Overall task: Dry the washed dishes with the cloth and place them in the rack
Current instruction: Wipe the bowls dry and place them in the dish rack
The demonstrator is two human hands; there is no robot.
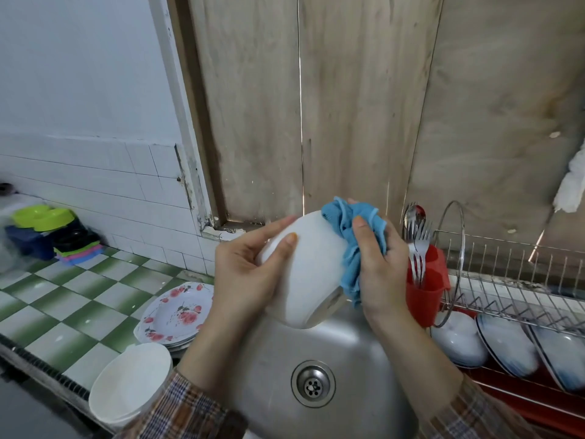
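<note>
Over the steel sink my left hand grips a white bowl tipped on its side, thumb across its outer wall. My right hand holds a bunched blue cloth against the bowl's right side and base. The wire dish rack stands at the right, with white blue-rimmed bowls leaning in its lower tier. A stack of flowered plates and a stack of white bowls sit on the counter at the left.
A red cutlery holder with a spoon and forks hangs on the rack's left end, close to my right hand. The green-and-white tiled counter stretches left, with coloured plastic containers at its far corner. Wooden boards rise behind the sink.
</note>
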